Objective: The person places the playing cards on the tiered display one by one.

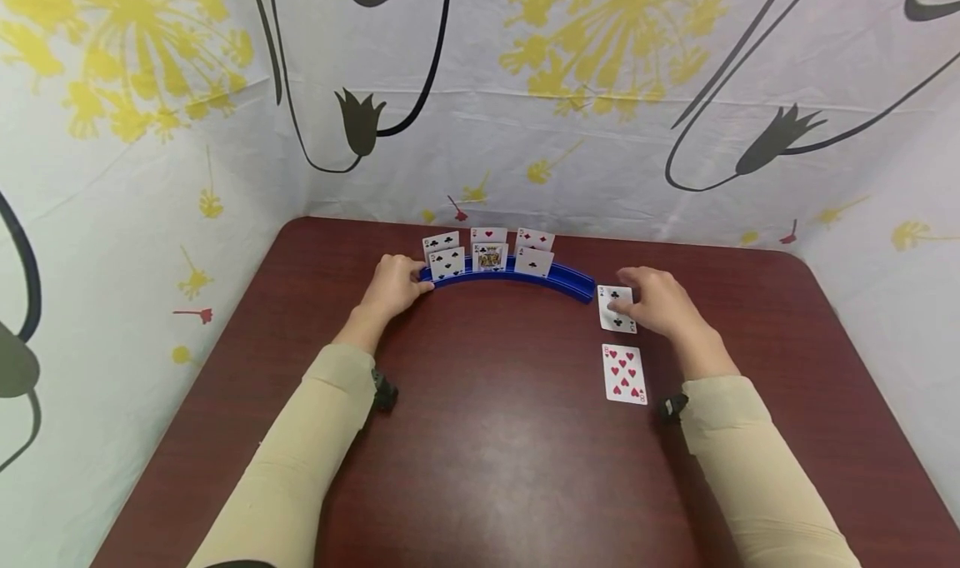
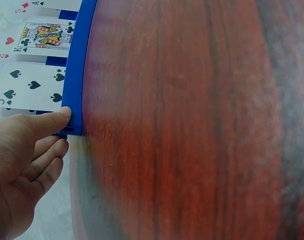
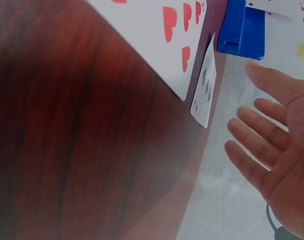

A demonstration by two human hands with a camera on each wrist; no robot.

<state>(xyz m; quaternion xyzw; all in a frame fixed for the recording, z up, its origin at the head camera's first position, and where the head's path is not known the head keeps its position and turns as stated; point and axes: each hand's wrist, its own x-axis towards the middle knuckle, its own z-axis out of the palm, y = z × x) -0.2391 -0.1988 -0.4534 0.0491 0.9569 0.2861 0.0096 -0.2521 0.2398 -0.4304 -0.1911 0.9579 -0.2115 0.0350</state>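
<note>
A curved blue card holder (image 1: 570, 281) lies toward the back of the table, with playing cards standing in two rows. A spade card (image 2: 32, 86) and the king of clubs (image 2: 46, 37) stand in its front row. My left hand (image 1: 392, 286) grips the holder's left end, thumb on the front edge. At the other end, my right hand (image 1: 660, 301) hovers by a club card (image 1: 617, 322) lying flat, its fingers extended. The right wrist view shows the right hand (image 3: 281, 130) holding nothing, its thumb near the holder's end (image 3: 244, 42). Nearer to me lies a heart card (image 1: 624, 375).
The dark red-brown wooden table (image 1: 495, 451) spreads out in front of me. Patterned white cloth (image 1: 480, 135) hangs behind it and along both sides, close to the table edges. A dark wrist camera (image 1: 385, 391) sits below my left sleeve.
</note>
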